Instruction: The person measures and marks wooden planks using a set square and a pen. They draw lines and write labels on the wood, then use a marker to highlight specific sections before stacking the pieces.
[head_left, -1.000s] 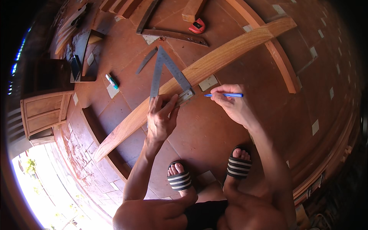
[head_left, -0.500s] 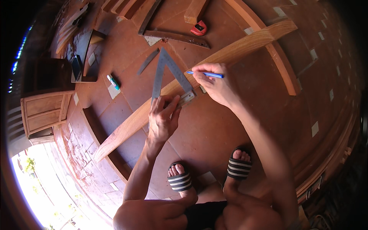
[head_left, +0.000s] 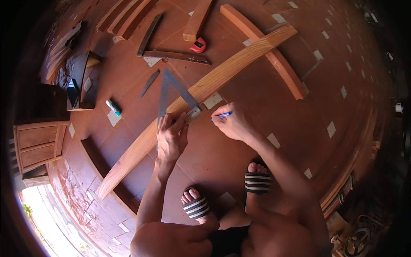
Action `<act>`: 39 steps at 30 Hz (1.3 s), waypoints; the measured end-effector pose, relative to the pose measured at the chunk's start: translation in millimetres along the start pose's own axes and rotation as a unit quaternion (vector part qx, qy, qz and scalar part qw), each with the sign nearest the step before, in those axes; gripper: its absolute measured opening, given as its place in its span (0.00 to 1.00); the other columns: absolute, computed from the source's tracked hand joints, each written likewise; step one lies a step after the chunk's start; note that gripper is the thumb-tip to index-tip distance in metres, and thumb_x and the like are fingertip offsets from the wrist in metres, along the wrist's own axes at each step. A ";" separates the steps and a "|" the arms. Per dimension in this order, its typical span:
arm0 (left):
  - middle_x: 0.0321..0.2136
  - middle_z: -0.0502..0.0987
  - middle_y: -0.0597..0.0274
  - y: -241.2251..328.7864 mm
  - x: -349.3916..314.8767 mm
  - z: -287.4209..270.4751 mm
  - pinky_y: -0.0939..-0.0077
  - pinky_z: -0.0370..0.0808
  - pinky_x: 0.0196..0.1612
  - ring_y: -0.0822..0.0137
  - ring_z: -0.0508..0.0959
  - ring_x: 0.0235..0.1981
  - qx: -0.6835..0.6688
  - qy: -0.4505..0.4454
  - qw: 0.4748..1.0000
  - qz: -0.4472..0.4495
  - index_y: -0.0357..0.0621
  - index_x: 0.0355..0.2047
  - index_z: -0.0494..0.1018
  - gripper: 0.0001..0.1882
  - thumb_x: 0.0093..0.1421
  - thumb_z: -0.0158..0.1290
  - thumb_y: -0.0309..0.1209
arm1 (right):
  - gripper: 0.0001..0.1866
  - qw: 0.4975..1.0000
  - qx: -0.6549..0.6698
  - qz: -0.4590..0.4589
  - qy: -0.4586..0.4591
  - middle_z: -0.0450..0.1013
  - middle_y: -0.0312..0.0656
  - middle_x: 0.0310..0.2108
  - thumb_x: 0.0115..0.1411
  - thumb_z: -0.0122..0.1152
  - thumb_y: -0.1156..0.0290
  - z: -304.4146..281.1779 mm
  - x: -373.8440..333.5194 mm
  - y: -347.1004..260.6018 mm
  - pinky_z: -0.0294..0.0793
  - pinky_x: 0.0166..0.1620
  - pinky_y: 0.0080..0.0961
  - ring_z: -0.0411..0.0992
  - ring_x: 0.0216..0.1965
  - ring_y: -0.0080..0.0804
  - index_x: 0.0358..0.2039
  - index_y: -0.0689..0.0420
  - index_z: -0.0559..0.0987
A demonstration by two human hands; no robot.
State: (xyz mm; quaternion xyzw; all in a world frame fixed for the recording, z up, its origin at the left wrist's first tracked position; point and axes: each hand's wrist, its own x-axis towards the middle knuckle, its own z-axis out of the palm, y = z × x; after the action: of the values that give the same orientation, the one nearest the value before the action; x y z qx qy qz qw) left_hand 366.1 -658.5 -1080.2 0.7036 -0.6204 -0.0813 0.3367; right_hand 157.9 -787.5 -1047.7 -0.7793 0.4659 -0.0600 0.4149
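Note:
A long wooden beam runs diagonally in front of me, from lower left to upper right. My left hand is closed on a metal triangular square, its thumb and fingers pressing the square's stock at the beam's near edge. The square's blades lie across the top of the beam and reach past its far side. Pinched in the fingers of my right hand is a blue pen, held off the beam just right of the square. The pen's tip is hard to make out.
Under the beam's ends lie a reddish wooden piece and a dark wooden piece. Beyond are a carpenter's square, a red tape measure and several timbers. A marker-like tube lies left.
My right hand has drawn the pen back toward me, from the beam's edge beside the square to off the beam. The left hand keeps its hold on the square. The whole view has shifted.

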 end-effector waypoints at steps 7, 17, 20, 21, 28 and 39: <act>0.42 0.82 0.51 -3.2 -0.6 -2.9 0.57 0.80 0.45 0.50 0.82 0.42 -0.013 0.004 1.000 0.011 0.39 0.52 0.85 0.22 0.55 0.69 0.20 | 0.10 0.998 0.057 -0.006 0.018 0.84 0.45 0.27 0.65 0.70 0.66 2.1 -85.1 -19.6 0.81 0.35 0.30 0.83 0.30 0.32 0.39 0.59 0.90; 0.39 0.81 0.52 8.4 53.5 -46.8 0.61 0.81 0.42 0.54 0.82 0.37 -0.080 -0.043 0.996 -0.011 0.36 0.49 0.86 0.21 0.52 0.71 0.20 | 0.07 0.989 0.081 -0.106 0.061 0.82 0.51 0.28 0.62 0.65 0.69 -39.9 -71.6 -11.5 0.80 0.36 0.43 0.82 0.29 0.49 0.32 0.58 0.87; 0.39 0.81 0.51 16.5 88.6 -57.9 0.65 0.80 0.41 0.58 0.83 0.35 -0.112 -0.085 0.989 -0.053 0.35 0.49 0.86 0.20 0.54 0.69 0.20 | 0.06 0.989 0.133 -0.057 -0.003 0.83 0.49 0.30 0.63 0.67 0.71 -37.8 -61.2 3.2 0.81 0.37 0.37 0.84 0.31 0.45 0.34 0.60 0.87; 0.39 0.81 0.51 20.3 100.4 -59.3 0.65 0.80 0.41 0.58 0.83 0.35 -0.109 -0.097 0.988 -0.055 0.35 0.49 0.86 0.20 0.54 0.68 0.21 | 0.08 0.990 0.129 -0.043 -0.023 0.84 0.48 0.29 0.65 0.67 0.70 -41.5 -57.0 12.3 0.81 0.38 0.33 0.84 0.31 0.40 0.37 0.61 0.87; 0.40 0.82 0.51 46.8 172.6 -19.8 0.63 0.82 0.43 0.56 0.84 0.36 -0.041 -0.119 0.992 -0.027 0.38 0.49 0.87 0.19 0.55 0.68 0.23 | 0.11 0.958 0.286 0.026 -0.019 0.87 0.41 0.36 0.71 0.69 0.67 -72.5 -15.1 55.4 0.81 0.41 0.22 0.81 0.36 0.20 0.43 0.63 0.88; 0.40 0.80 0.57 102.8 176.9 110.6 0.63 0.80 0.41 0.58 0.79 0.37 -0.008 -0.054 0.998 -0.015 0.39 0.50 0.87 0.24 0.50 0.72 0.19 | 0.16 0.884 0.434 0.019 0.172 0.86 0.41 0.35 0.74 0.68 0.62 -196.6 105.5 131.2 0.75 0.36 0.17 0.76 0.33 0.16 0.46 0.65 0.87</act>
State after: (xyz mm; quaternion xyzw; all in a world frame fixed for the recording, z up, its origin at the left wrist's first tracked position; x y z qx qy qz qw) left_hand 261.4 -864.3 -1051.4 0.7047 -0.6262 -0.1295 0.3074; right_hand 33.8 -1014.6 -1043.2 -0.4900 0.4720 -0.3817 0.6256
